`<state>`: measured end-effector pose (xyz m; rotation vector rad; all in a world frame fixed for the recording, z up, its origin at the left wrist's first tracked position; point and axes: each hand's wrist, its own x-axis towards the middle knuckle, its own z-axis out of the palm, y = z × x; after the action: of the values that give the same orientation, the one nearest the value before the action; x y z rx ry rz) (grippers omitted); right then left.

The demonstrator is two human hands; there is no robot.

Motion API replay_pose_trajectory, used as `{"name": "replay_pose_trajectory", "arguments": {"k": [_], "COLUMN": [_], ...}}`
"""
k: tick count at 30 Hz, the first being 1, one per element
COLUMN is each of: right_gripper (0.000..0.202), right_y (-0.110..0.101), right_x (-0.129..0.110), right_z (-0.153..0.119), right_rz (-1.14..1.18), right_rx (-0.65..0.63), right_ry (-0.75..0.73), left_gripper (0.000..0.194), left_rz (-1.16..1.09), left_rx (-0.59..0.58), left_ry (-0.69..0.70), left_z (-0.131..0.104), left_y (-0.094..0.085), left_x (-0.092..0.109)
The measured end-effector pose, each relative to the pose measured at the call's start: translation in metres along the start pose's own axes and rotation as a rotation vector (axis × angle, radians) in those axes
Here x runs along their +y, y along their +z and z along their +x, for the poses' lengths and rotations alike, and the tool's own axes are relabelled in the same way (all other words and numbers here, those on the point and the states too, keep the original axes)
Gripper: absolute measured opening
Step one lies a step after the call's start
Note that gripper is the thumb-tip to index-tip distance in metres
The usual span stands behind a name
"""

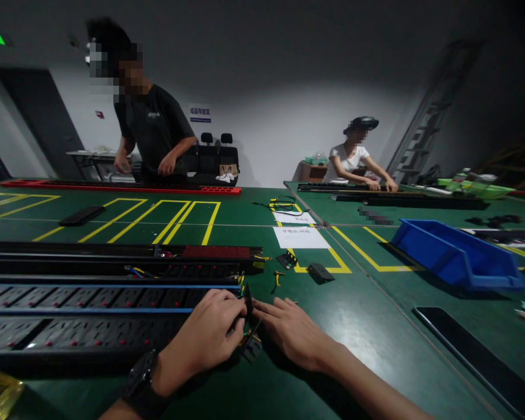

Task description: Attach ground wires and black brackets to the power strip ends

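Both my hands meet at the right end of a long black socket strip with blue edges. My left hand, with a black watch at the wrist, has its fingers curled round a small dark plate standing upright at the strip's end. From the right, my right hand reaches in with its fingers pressed together against the same plate. Below the fingertips a small black part with wires shows. Another black socket strip lies nearer to me, partly behind my left forearm.
A blue bin and a black phone are at the right. Small black parts, a yellow-black piece and paper sheets lie ahead. Two people work beyond, near a red strip and black strips.
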<state>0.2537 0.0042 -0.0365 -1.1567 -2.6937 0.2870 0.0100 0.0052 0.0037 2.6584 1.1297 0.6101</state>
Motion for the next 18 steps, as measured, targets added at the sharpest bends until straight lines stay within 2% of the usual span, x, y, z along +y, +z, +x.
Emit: {"name": "replay_pose_trajectory", "arguments": {"k": [5, 10, 14, 16, 18], "right_gripper": [0.058, 0.042, 0.029, 0.029, 0.031], "right_y": [0.008, 0.014, 0.012, 0.012, 0.013], "right_x": [0.005, 0.018, 0.036, 0.047, 0.057], "right_z": [-0.004, -0.010, -0.016, -0.020, -0.024], "right_rz": [0.023, 0.146, 0.125, 0.066, -0.014], "right_rx": [0.070, 0.320, 0.510, 0.548, 0.528], "right_ry": [-0.007, 0.011, 0.184, 0.311, 0.399], "left_gripper": [0.015, 0.016, 0.014, 0.014, 0.014], "left_rz": [0.014, 0.029, 0.061, 0.067, 0.066], "left_rx": [0.002, 0.033, 0.051, 0.049, 0.048], "left_ry": [0.009, 0.017, 0.023, 0.027, 0.030], "left_z": [0.000, -0.001, -0.003, -0.004, -0.004], "left_y": [0.002, 0.004, 0.005, 0.005, 0.005], "left_x": [-0.002, -0.004, -0.006, -0.007, -0.008]}}
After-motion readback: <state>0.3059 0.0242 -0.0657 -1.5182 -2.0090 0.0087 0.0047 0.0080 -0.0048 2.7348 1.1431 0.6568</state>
